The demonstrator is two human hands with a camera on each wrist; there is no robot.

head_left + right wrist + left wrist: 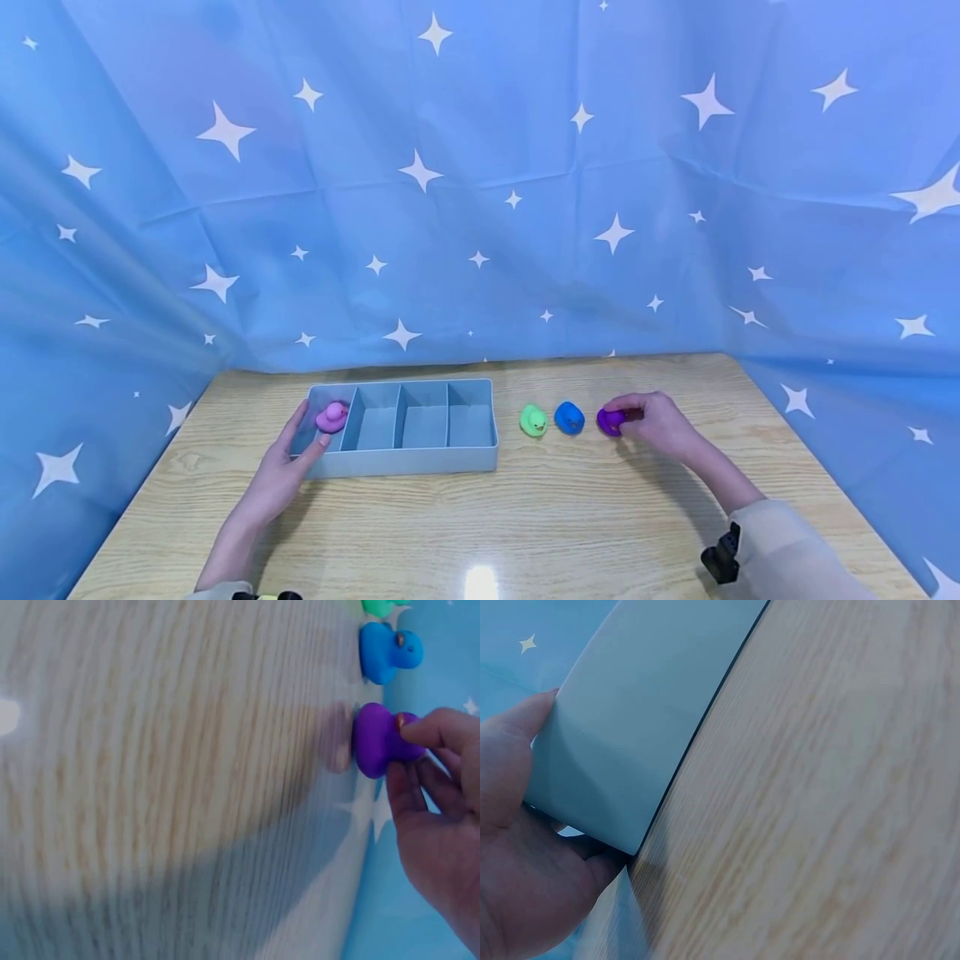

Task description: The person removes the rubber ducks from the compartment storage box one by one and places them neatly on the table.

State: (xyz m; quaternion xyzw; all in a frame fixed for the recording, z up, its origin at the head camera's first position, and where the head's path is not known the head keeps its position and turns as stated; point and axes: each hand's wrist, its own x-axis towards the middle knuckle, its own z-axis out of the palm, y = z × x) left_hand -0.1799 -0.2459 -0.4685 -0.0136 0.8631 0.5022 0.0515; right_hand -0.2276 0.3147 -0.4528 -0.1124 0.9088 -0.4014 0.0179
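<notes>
In the head view my left hand (279,473) grips the left end of a grey-blue divided box (408,462), its thumb at the front rim and its fingers along the end wall. A pink rubber duck (332,417) sits in the leftmost compartment; the other compartments hold nothing. My right hand (662,427) pinches a purple rubber duck (608,422) by its head, at the right end of a row of ducks. The right wrist view has the thumb and fingers about this purple duck (372,741), which appears to rest on the table.
Between the box and the purple duck stand a green rubber duck (533,421) and a blue rubber duck (569,418), side by side on the wooden table (420,533). A blue curtain (480,217) with white stars hangs behind the table and along its sides.
</notes>
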